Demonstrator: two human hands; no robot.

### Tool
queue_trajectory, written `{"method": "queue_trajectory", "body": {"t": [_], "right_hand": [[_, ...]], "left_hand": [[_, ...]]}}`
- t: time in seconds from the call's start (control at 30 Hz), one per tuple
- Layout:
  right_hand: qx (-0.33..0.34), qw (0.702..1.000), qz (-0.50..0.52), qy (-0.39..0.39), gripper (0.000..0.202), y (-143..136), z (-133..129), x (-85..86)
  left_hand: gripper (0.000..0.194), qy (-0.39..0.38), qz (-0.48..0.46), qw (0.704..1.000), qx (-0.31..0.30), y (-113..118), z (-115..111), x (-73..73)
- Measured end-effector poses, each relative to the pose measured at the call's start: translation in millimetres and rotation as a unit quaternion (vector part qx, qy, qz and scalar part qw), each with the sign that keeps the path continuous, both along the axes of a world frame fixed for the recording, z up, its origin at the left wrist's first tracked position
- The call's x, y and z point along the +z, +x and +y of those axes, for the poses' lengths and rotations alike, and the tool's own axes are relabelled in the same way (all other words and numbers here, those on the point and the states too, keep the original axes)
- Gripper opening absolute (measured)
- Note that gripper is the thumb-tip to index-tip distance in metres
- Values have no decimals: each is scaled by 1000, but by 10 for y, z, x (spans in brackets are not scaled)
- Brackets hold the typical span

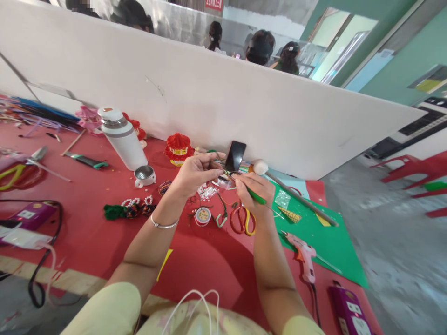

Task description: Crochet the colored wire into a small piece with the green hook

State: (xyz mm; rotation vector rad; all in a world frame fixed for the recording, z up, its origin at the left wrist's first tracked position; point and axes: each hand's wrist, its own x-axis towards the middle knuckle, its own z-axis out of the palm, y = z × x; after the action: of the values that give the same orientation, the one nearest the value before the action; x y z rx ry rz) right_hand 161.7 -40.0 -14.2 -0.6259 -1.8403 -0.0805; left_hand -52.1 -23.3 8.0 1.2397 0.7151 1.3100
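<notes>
My left hand is closed in a pinch on a thin dark cord, above the middle of the table. Close beside it, my right hand is wrapped round what looks like a crochet hook with a green handle; a thin metal shaft sticks out toward the lower right. The fingertips of both hands nearly meet, and the small work between them is partly hidden. Below the hands lie a spool of thread and scissors with red and yellow handles. Small white beads in plastic lie behind the spool.
A white thermos and its metal cup stand left. A phone leans near the white partition. On the right are a pink glue gun, a rod and a purple power strip.
</notes>
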Motion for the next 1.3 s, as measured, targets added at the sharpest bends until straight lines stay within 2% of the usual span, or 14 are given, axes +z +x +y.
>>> {"method": "queue_trajectory", "body": {"t": [0.3, 0.57, 0.7, 0.97, 1.17, 1.3], "right_hand": [[-11, 1000, -5, -21, 22, -19, -41, 8], [-29, 1000, -10, -5, 21, -53, -61, 36], [-36, 999, -19, 16, 23, -56, -52, 22], [-50, 996, -47, 61, 34, -24, -14, -42], [-55, 995, -69, 46, 38, 12, 11, -83], [-40, 996, -71, 37, 39, 16, 14, -67]], "left_hand": [[47, 2, -14, 1000, 11, 14, 15, -22], [45, 10, -3, 999, 36, 45, 13, -35], [44, 9, -29, 999, 30, 67, 8, -33], [34, -42, -105, 994, -8, 83, 17, -16], [37, -105, -145, 983, -48, 71, 39, -26], [38, -130, -170, 976, -52, 79, 45, -23]]}}
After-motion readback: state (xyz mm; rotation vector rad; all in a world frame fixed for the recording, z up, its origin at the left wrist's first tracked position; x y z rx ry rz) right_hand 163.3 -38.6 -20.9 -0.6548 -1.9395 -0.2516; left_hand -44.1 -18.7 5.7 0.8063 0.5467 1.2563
